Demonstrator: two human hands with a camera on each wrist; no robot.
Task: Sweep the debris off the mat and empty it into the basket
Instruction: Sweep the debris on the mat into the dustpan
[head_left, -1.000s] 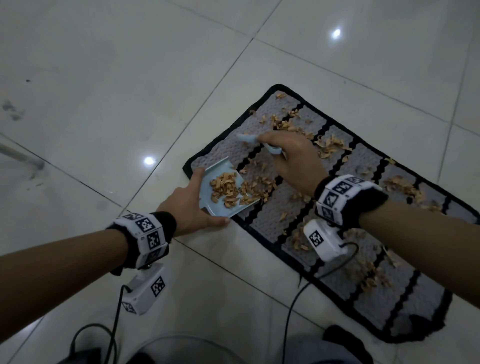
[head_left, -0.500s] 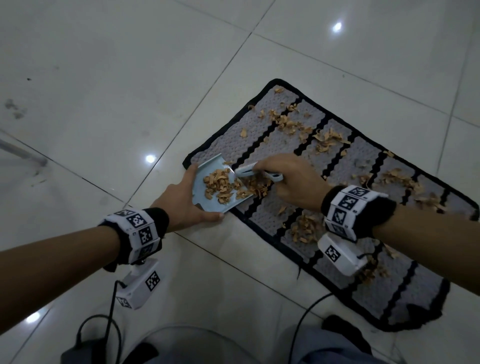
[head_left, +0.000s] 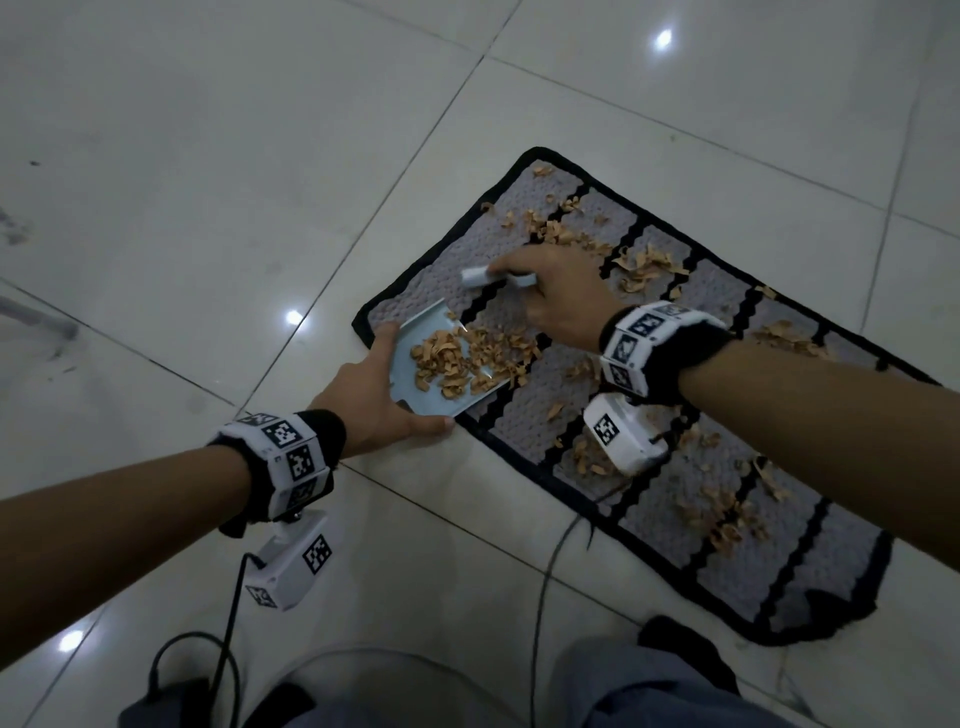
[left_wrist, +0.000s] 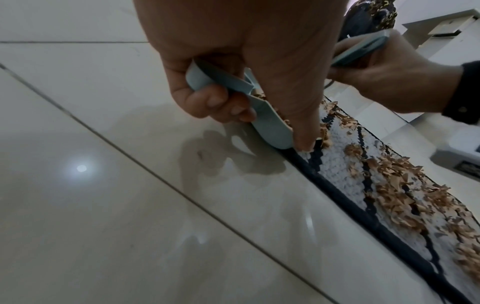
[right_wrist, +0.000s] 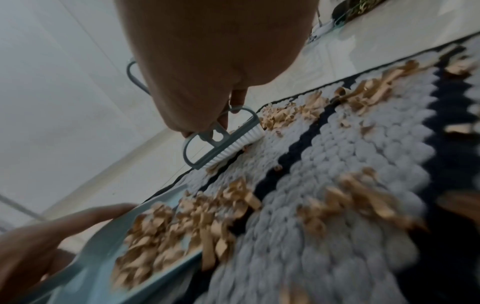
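A grey mat (head_left: 670, 457) with black zigzag stripes lies on the tiled floor, strewn with tan shavings (head_left: 722, 514). My left hand (head_left: 374, 400) grips a pale blue dustpan (head_left: 410, 364) by its back edge, its lip on the mat's near corner (left_wrist: 275, 131). A heap of shavings (head_left: 462, 358) fills the pan and spills over its lip. My right hand (head_left: 556, 296) holds a small pale blue brush (head_left: 480, 276) by its handle, beyond the pan. The white bristles (right_wrist: 233, 144) touch the mat near more shavings (right_wrist: 283, 115). No basket is in view.
Glossy white floor tiles (head_left: 208, 156) surround the mat on the left and far side. A black cable (head_left: 540, 597) runs across the floor from my right wrist toward my knees (head_left: 649, 691). Furniture (left_wrist: 441, 26) stands in the distance.
My right hand has carried the brush from the dustpan's lip back up the mat, away from the pan. The left hand and dustpan stayed at the mat's corner, holding more shavings.
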